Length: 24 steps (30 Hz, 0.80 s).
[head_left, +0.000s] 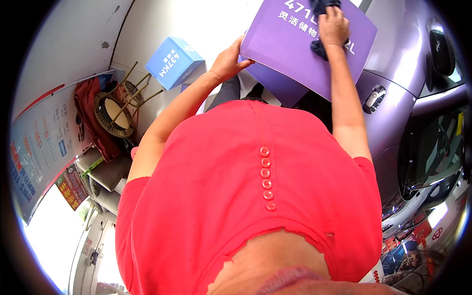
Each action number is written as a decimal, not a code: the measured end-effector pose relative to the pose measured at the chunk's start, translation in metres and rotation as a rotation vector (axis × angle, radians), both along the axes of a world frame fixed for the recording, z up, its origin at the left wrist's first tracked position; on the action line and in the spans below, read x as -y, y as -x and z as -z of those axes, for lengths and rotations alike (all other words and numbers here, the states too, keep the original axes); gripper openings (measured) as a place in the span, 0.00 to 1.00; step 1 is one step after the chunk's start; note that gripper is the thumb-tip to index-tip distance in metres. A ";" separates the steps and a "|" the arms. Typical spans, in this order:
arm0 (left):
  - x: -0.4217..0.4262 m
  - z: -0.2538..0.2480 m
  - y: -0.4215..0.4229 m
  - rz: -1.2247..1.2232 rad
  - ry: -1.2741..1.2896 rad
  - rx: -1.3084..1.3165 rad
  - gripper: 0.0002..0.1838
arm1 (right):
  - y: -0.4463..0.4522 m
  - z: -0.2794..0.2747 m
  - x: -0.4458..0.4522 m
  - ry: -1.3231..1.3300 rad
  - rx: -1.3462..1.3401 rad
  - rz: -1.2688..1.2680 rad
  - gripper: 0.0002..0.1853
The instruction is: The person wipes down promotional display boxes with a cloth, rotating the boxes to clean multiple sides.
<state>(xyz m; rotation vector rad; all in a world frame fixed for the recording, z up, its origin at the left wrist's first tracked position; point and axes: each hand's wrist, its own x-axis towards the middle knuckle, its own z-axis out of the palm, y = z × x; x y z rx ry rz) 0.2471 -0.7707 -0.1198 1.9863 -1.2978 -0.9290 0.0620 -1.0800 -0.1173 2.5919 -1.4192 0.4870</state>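
A large purple box (282, 44) with white lettering stands in front of me at the top of the view, tilted in the picture. My left hand (228, 60) grips its left edge, fingers along the side and thumb near the lower corner. On the lettered face, my right hand (334, 28) is closed on a dark cloth (319, 50) and presses it against the surface. Part of the lettering is hidden behind the hand and cloth.
A smaller blue box (172, 63) stands on the pale floor to the left. Beyond it are an upturned round stool (116, 114) and a printed display board (46, 142). A purple car (393, 54) stands close on the right.
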 end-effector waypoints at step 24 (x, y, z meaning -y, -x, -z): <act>-0.001 0.024 -0.010 -0.118 0.192 -0.471 0.40 | 0.172 -0.082 -0.075 -0.617 0.854 -0.070 0.17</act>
